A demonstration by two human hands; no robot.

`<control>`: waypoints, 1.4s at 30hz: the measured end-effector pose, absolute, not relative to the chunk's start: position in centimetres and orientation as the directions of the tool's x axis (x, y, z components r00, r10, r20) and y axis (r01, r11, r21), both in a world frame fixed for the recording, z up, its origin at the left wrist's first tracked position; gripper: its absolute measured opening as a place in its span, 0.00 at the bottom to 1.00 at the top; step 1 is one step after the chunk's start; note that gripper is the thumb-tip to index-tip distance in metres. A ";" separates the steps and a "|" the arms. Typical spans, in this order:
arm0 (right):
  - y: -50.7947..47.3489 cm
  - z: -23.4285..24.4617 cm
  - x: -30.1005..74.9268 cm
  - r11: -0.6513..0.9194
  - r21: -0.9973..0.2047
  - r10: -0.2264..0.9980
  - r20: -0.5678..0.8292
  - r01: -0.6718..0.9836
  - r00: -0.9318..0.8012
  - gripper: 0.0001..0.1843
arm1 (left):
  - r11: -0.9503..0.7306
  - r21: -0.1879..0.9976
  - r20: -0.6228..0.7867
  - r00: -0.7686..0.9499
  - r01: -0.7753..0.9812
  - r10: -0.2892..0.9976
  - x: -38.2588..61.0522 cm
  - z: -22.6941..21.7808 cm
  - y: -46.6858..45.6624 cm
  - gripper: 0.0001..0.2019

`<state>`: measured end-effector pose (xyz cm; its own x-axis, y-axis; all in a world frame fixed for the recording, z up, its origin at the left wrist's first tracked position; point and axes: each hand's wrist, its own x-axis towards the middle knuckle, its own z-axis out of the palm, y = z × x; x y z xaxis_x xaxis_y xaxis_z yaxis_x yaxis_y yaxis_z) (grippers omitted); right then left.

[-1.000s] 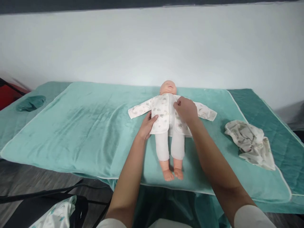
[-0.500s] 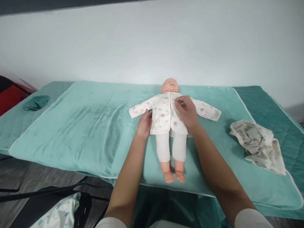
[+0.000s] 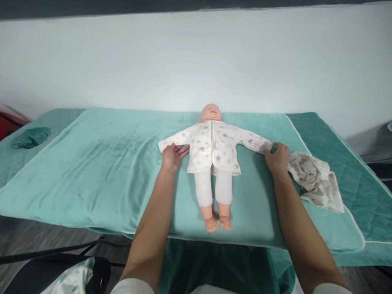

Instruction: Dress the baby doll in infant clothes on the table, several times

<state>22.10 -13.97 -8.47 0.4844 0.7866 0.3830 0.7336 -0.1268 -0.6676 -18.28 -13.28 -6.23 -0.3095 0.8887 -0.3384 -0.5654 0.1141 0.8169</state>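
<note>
A baby doll (image 3: 211,112) lies on its back, head toward the wall, bare feet toward me. It wears a white patterned jacket (image 3: 200,153) with both sleeves spread sideways, and white leggings (image 3: 203,188). At the lower edge of the left-hand sleeve is my left hand (image 3: 172,157), its fingers stretched toward the doll's body and its thumb by the fabric. On the other side my right hand (image 3: 278,159) pinches the cuff end of the sleeve (image 3: 255,142) between thumb and fingers. The doll's hands are hidden inside the sleeves.
A teal velvet sheet (image 3: 107,163) covers the bed, which has a face hole (image 3: 30,138) at the far left. Crumpled patterned cloth (image 3: 318,179) lies right of my right hand. A white wall (image 3: 183,61) rises behind. Another patterned cloth (image 3: 73,277) rests on a black chair (image 3: 30,271).
My right hand has moved from the jacket's chest out to the right-hand cuff and now grips it. My left hand has shifted from the jacket's side to the left-hand sleeve.
</note>
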 end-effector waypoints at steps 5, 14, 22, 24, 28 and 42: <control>-13.4 -7.9 22.7 -0.138 -0.807 0.809 0.242 0.574 0.536 0.19 | 0.093 0.989 -0.134 -0.435 -0.114 0.890 -16.3 -6.5 -14.8 0.14; -12.7 -8.2 22.7 -0.037 -0.846 0.652 0.383 0.532 0.654 0.19 | -0.076 0.933 0.184 -0.283 0.353 0.941 -15.9 -7.6 -15.6 0.15; -19.9 -7.1 20.4 0.034 -0.443 0.789 0.563 0.896 0.248 0.23 | -0.164 0.977 0.211 -0.583 0.133 0.784 -16.3 -8.5 -15.0 0.10; -21.9 -6.6 21.3 -0.127 -0.314 0.822 0.497 0.941 0.277 0.30 | -0.140 0.968 0.240 -0.608 0.207 0.756 -16.6 -8.4 -15.3 0.15; -24.9 -5.7 24.8 -0.334 -0.095 0.875 0.340 0.938 0.346 0.25 | -0.089 0.962 0.235 -0.612 0.259 0.755 -16.9 -7.9 -16.8 0.19; -25.7 -4.7 14.9 0.416 -0.465 0.872 0.448 0.782 -0.198 0.30 | -0.292 0.947 0.314 -0.189 0.136 0.931 -14.2 -7.2 -25.7 0.21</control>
<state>14.93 -25.66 -4.70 -0.1975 0.8721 0.4477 0.7820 0.4156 -0.4645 -14.21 -25.68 -7.24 -0.1887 0.9305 0.3138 0.1355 -0.2919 0.9468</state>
